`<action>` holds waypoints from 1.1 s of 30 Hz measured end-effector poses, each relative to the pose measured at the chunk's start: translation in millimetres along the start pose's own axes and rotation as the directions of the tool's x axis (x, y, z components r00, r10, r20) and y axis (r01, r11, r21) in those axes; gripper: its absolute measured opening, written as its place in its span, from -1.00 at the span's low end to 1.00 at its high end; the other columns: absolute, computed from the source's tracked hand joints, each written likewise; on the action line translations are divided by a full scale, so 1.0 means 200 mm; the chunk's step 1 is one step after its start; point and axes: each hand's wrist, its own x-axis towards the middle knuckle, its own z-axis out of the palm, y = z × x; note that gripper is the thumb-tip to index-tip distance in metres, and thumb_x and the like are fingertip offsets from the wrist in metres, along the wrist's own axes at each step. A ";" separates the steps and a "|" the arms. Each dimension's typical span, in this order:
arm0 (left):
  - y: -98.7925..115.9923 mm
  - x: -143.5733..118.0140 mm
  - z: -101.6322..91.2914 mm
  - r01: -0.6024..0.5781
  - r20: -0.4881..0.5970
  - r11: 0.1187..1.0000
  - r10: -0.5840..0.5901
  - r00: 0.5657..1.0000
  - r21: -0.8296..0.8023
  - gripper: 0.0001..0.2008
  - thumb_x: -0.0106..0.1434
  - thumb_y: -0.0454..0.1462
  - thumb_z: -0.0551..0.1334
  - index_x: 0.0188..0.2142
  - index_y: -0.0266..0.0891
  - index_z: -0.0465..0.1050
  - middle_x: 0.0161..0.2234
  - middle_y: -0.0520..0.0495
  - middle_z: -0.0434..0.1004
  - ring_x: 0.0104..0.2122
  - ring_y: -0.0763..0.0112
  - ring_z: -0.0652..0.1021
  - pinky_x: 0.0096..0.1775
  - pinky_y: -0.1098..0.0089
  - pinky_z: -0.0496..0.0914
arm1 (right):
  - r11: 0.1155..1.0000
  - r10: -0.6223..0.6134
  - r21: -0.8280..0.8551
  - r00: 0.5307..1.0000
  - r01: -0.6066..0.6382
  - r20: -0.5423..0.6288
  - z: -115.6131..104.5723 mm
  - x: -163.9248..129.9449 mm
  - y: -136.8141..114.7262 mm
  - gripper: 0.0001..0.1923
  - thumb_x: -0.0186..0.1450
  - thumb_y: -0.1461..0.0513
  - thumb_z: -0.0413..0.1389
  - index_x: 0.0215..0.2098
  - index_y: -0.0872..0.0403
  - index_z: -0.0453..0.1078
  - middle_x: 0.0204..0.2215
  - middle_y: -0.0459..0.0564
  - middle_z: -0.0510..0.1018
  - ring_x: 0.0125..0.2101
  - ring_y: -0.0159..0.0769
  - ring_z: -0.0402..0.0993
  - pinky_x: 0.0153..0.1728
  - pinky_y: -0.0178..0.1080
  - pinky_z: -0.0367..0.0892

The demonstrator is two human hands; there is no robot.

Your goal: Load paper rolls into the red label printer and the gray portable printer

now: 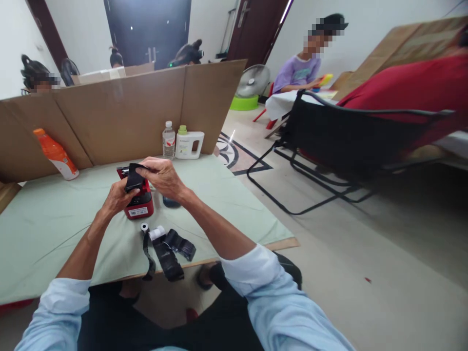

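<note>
My left hand (117, 197) steadies the red device (139, 204); right hand (163, 176) fingertips pinch its floppy black strap (133, 176) — light, best gripped near its end.

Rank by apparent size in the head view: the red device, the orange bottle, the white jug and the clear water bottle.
1. Red device, partly covered by both hands, and nearest the camera.
2. Orange bottle and white jug: too alike to rank.
3. Clear water bottle, smallest.

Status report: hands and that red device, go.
Left hand grips red device. Right hand holds its black flap. Black strap and white roll lie near table edge.
</note>
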 end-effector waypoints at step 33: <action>0.25 -0.11 0.15 -0.201 0.561 0.940 0.013 0.828 0.276 -0.70 0.24 -0.38 0.16 -0.11 -0.17 0.60 -0.13 -0.09 0.66 -0.14 0.24 0.60 -0.01 0.29 0.45 | 0.783 0.609 -0.004 0.767 -0.622 -0.202 -0.57 -1.03 0.06 -0.64 0.27 0.05 0.25 -0.05 0.06 0.55 -0.06 0.11 0.68 -0.16 -0.16 0.61 -0.05 -0.06 0.50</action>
